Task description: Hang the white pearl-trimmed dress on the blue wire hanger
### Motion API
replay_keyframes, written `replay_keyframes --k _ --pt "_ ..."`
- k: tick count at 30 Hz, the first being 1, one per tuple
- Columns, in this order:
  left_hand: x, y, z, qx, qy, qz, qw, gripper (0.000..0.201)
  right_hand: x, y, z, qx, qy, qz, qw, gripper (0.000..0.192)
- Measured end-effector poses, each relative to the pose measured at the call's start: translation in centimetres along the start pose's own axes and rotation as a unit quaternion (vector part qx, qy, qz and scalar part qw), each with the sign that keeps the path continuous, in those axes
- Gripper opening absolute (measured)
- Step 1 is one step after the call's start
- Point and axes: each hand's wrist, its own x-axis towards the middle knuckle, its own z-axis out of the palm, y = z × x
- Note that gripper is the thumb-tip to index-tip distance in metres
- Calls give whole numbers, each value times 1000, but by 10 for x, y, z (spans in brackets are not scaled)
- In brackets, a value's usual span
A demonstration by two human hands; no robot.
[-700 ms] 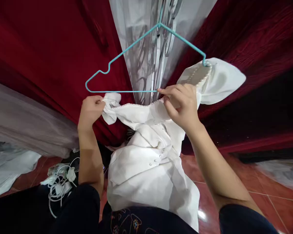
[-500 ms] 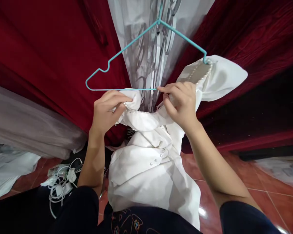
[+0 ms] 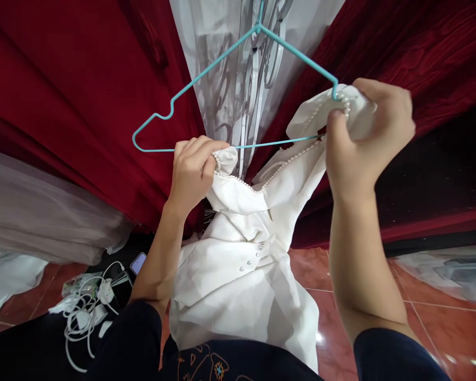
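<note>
A white dress (image 3: 238,296) with a pearl-beaded neckline hangs askew from a light blue hanger (image 3: 214,65). Its right shoulder sits on the hanger's right end, by the notch. My left hand (image 3: 194,172) pinches the dress's left shoulder just below the hanger's bottom bar, and that shoulder is off the hanger. Up at the right end, my right hand (image 3: 367,137) grips the other puffed shoulder, thumb in front and fingers mostly hidden behind the cloth. Small round buttons dot the waist of the dress.
Dark red curtains (image 3: 79,79) flank a white drape with a pale metal frame (image 3: 254,100). At lower left, tangled white cables (image 3: 83,317) and a phone (image 3: 138,263) lie on a black surface. Red tiles (image 3: 452,328) cover the floor.
My right hand has gone from the bottom bar up and right to the right shoulder of the dress. My left hand has shifted slightly right with the left shoulder.
</note>
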Motion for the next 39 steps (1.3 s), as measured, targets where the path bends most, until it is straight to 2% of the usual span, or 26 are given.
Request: replay_keyframes --k 3,6,8,10,13,15,17,19,20,23,24,26,27,29,32,35,38,39 --pt "2 -8 -6 14 20 -7 1000 33 16 26 0 31 -17 79 996 19" --pt "2 -10 -10 3 17 -7 1000 34 23 64 -8 34 38 136 989 18" --pt "2 -8 -8 -22 10 -7 1000 36 15 88 -16 19 83 169 982 17" --pt "1 -3 -2 -44 9 -12 999 37 -5 97 -23 15 118 146 982 13" --pt "-1 6 10 -45 11 -21 999 37 -46 71 -27 25 160 77 984 13" --pt "-4 12 17 -30 9 -30 999 37 -64 37 -29 40 121 51 991 15" --pt "-6 16 22 -15 4 -39 999 37 -65 5 -29 36 71 -26 996 21" --pt "-7 17 24 0 -1 -45 999 36 -53 -17 -25 21 63 -67 996 33" --pt "-7 17 24 6 -3 -48 999 36 -45 -23 -22 21 24 -71 997 39" --pt "-9 18 22 7 9 -37 999 36 -30 -27 -7 56 -129 -7 990 37" --pt "-11 20 22 -4 26 -27 999 35 -30 -27 -1 69 -151 21 986 33" --pt "-20 25 23 -31 91 -22 995 31 -36 -26 10 86 -139 60 985 27" --pt "-26 27 24 -38 126 -41 990 30 -41 -27 14 91 -123 69 986 25" --pt "-42 26 27 -25 161 -126 979 30 -50 -29 20 95 -108 80 986 25" --pt "-66 1 33 19 146 -257 955 29 -57 -29 24 96 -106 79 987 26" --pt "-77 -47 28 39 248 -297 921 21 -57 -26 23 114 -102 62 986 25" --pt "-71 -96 7 60 386 -278 878 18 -53 -27 19 103 -100 73 987 24" --pt "-65 -112 -3 62 410 -270 869 15 -52 -29 18 101 -99 81 987 24"
